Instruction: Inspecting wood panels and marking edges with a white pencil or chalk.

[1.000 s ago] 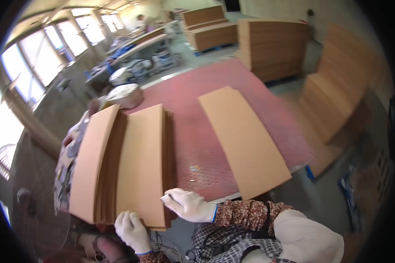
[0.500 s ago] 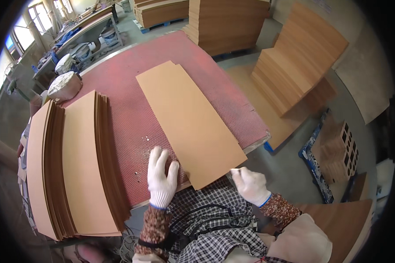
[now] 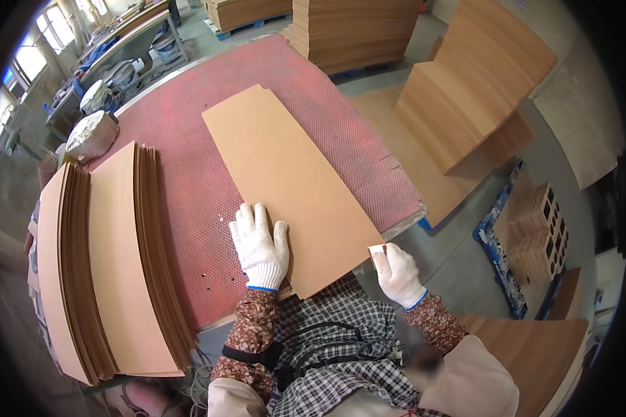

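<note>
A long tan wood-look board (image 3: 299, 194) lies slantwise on the red table, its near end reaching the table's front edge. My left hand (image 3: 261, 247), in a white knit glove, rests flat with fingers spread, beside and touching the board's left edge. My right hand (image 3: 400, 276), gloved as well, is closed on a small flat block (image 3: 377, 257) with a pale, brown-marked face. That block is at the board's near right corner; whether it touches the edge I cannot tell. My fingers hide part of it.
Two stacks of similar boards, an outer stack (image 3: 55, 271) and an inner stack (image 3: 122, 264), stand at left on the red textured tabletop (image 3: 188, 139). A wrapped round bundle (image 3: 92, 137) sits behind them. Tall panel stacks (image 3: 355, 35) and a blue pallet (image 3: 497, 243) are beyond and to the right.
My left hand has moved forward along the board's left edge, its fingers spreading. My right hand has shifted toward the near right corner, turning the block's face into view. The whole view has shifted slightly.
</note>
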`<action>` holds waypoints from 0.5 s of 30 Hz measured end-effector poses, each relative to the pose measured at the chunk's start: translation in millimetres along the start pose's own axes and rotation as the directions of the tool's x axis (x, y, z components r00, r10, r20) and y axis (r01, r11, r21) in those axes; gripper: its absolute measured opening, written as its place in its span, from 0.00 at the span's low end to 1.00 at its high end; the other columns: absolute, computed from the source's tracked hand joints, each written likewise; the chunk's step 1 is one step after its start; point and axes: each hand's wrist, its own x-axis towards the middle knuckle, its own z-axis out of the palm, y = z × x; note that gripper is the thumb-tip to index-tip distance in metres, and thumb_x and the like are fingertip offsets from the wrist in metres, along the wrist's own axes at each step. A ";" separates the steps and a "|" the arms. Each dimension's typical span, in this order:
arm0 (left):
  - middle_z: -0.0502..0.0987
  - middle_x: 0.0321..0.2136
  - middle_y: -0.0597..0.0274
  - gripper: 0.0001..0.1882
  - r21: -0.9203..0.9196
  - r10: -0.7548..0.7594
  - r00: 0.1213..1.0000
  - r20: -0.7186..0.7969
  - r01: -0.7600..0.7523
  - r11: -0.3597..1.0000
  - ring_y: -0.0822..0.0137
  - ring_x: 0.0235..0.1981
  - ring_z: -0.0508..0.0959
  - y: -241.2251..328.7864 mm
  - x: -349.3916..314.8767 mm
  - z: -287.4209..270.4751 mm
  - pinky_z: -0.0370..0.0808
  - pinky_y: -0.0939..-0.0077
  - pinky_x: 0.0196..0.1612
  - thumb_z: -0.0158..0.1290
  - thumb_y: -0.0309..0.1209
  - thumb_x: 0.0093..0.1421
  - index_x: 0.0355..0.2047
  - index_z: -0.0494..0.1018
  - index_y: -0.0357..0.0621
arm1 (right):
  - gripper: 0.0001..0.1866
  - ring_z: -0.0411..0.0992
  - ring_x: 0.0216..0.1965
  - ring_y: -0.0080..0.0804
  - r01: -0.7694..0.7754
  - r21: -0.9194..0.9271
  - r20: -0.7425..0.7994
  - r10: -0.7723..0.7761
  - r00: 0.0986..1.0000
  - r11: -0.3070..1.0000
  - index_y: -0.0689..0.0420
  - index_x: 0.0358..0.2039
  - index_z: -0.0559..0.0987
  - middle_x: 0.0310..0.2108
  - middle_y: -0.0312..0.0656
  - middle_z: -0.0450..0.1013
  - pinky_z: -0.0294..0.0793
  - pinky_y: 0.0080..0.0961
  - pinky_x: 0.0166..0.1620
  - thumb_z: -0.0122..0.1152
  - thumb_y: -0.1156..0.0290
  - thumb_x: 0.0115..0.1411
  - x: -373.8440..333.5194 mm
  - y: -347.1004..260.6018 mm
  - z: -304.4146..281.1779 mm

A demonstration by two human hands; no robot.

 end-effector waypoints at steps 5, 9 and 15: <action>0.65 0.72 0.37 0.32 0.036 -0.075 0.994 0.081 0.072 0.997 0.37 0.72 0.64 -0.5 -3.7 4.7 0.54 0.37 0.77 0.59 0.38 0.69 0.69 0.68 0.36 | 0.12 0.80 0.29 0.54 -0.077 -0.046 -0.007 0.077 0.997 0.996 0.57 0.40 0.80 0.30 0.50 0.80 0.78 0.49 0.31 0.58 0.61 0.75 -1.9 -4.5 -10.5; 0.65 0.72 0.37 0.32 0.048 -0.069 0.995 0.066 0.065 0.997 0.38 0.74 0.63 -1.4 -7.3 8.4 0.53 0.37 0.78 0.58 0.40 0.70 0.69 0.68 0.36 | 0.11 0.79 0.24 0.48 -0.026 -0.211 -0.071 0.011 0.997 0.977 0.55 0.38 0.80 0.26 0.46 0.80 0.77 0.45 0.26 0.60 0.60 0.74 -8.8 -9.1 -22.1; 0.65 0.73 0.38 0.31 0.064 -0.056 0.996 0.074 0.052 0.997 0.38 0.75 0.62 -2.7 -8.1 11.2 0.52 0.37 0.78 0.56 0.41 0.71 0.69 0.69 0.36 | 0.11 0.78 0.21 0.44 0.042 -0.327 -0.008 -0.048 0.999 0.944 0.54 0.36 0.79 0.22 0.43 0.77 0.75 0.41 0.21 0.62 0.61 0.73 -8.8 -10.8 -19.6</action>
